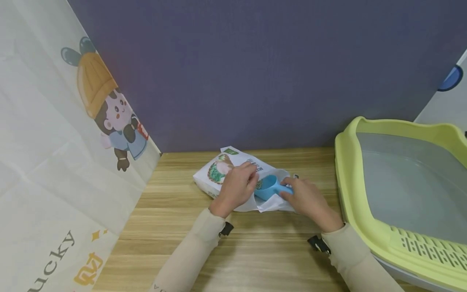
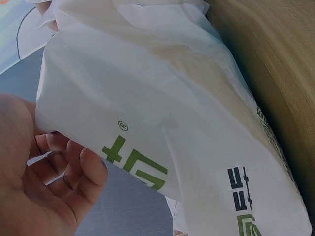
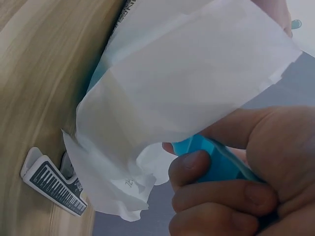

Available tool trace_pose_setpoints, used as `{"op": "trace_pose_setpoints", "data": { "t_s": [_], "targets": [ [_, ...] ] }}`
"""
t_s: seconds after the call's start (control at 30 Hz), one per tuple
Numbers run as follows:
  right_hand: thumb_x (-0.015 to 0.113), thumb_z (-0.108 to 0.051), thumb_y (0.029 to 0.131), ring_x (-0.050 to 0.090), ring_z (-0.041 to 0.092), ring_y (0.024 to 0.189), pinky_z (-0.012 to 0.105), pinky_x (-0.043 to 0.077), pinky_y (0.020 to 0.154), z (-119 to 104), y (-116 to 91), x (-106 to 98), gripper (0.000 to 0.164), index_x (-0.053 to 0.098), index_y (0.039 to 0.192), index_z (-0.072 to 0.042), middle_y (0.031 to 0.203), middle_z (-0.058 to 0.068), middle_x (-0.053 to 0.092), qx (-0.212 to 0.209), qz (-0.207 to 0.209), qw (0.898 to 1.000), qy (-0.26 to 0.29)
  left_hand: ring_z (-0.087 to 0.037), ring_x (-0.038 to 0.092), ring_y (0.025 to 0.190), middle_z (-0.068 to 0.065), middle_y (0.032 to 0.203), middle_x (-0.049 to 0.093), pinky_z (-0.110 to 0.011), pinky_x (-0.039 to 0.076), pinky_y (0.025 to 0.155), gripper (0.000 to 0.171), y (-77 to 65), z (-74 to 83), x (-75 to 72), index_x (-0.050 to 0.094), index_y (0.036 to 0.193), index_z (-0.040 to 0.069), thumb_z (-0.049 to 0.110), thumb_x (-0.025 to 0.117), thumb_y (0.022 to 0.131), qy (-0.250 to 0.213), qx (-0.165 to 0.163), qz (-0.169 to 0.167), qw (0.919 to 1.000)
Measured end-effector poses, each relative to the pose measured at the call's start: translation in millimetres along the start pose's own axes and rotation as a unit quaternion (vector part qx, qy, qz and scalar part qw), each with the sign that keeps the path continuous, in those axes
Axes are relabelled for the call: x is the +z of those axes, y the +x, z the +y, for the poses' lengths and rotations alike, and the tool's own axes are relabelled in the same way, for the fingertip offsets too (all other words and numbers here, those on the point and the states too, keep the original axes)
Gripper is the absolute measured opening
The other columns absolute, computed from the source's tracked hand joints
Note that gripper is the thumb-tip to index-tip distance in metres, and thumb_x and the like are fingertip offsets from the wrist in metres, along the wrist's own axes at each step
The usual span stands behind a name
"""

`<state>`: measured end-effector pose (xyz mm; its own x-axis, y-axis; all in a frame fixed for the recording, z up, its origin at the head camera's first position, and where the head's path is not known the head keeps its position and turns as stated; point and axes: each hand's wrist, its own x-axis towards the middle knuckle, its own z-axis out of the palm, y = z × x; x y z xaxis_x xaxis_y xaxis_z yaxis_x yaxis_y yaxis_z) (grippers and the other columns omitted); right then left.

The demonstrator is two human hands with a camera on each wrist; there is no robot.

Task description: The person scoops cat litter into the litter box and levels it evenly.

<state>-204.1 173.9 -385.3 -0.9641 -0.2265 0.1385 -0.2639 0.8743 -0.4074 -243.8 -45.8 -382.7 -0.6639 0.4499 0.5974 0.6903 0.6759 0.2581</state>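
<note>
A white printed bag [image 1: 248, 160] lies on its side on the wooden table, its torn mouth towards the right. My left hand [image 1: 238, 182] is at the near edge of that mouth and grips the paper; in the left wrist view the left hand [image 2: 54, 172] has curled fingers at the bag's edge [image 2: 108, 98]. My right hand [image 1: 306, 196] holds a blue scoop [image 1: 268, 187] by its handle, with the scoop's bowl inside the mouth. Small brownish grains show at the bowl. In the right wrist view, fingers wrap the scoop's handle [image 3: 216, 160], while paper hides the bowl.
A yellow-green litter box [image 1: 346, 174] with a grey inside stands at the right, close to my right forearm. A small white piece with a dark label [image 3: 54, 187] lies by the bag. Behind the table [image 1: 175, 243] rises a dark panel [image 1: 255, 73]; a printed sheet [image 1: 47, 121] hangs left.
</note>
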Motion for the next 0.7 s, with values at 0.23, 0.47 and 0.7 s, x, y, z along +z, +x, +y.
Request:
{"op": "trace_pose_setpoints", "data": {
  "t_s": [0.23, 0.47, 0.7],
  "targets": [
    [0.071, -0.024, 0.095, 0.054, 0.021, 0.073, 0.032, 0.038, 0.062, 2.6, 2.1, 3.0, 0.033, 0.068, 0.121, -0.005, 0.097, 0.012, 0.071, 0.007, -0.007, 1.0, 0.009, -0.009, 0.04, 0.059, 0.004, 0.07, 0.045, -0.022, 0.032, 0.054, 0.032, 0.1, -1.2, 0.5, 0.046, 0.07, 0.016, 0.011, 0.065, 0.095, -0.002, 0.002, 0.001, 1.0],
    [0.071, -0.024, 0.096, 0.052, 0.021, 0.071, 0.031, 0.035, 0.06, 2.7, 2.4, 3.2, 0.031, 0.066, 0.121, -0.007, 0.089, 0.008, 0.067, 0.011, -0.015, 1.0, 0.012, -0.01, 0.04, 0.059, 0.003, 0.071, 0.045, -0.023, 0.032, 0.054, 0.031, -0.1, 0.4, -0.9, 0.047, 0.07, 0.016, 0.011, 0.064, 0.096, -0.004, 0.0, 0.0, 1.0],
    [0.069, -0.025, 0.097, 0.052, 0.021, 0.071, 0.031, 0.036, 0.059, 3.8, 2.7, 4.1, 0.031, 0.065, 0.122, -0.008, 0.086, 0.006, 0.065, 0.016, -0.023, 0.999, 0.016, -0.01, 0.041, 0.059, 0.003, 0.071, 0.046, -0.023, 0.033, 0.055, 0.03, 0.7, -0.5, 0.2, 0.048, 0.07, 0.015, 0.011, 0.064, 0.096, -0.002, 0.001, -0.002, 1.0]
  ]
}}
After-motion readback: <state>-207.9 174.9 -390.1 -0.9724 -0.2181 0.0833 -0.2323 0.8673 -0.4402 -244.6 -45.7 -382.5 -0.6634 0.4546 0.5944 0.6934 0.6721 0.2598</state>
